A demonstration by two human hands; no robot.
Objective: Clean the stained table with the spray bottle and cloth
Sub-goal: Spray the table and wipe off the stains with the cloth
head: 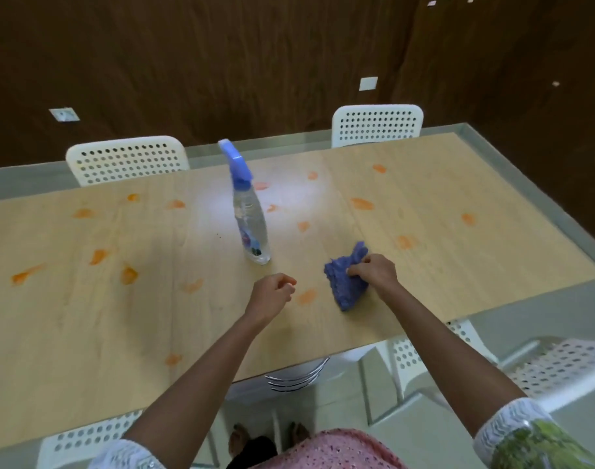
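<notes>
A light wooden table (86, 316) carries several orange stains, such as one (306, 296) between my hands. A clear spray bottle (250, 214) with a blue trigger head stands upright near the middle. To its right lies a crumpled blue cloth (345, 282). My right hand (373, 272) rests on the cloth and grips it. My left hand (275, 291) hovers just below the bottle, fingers loosely curled, holding nothing.
White perforated chairs stand at the far side (126, 159) (377, 125) and at the near side (560, 367). A glass border (526, 157) rims the wooden top. A dark wooden wall rises behind.
</notes>
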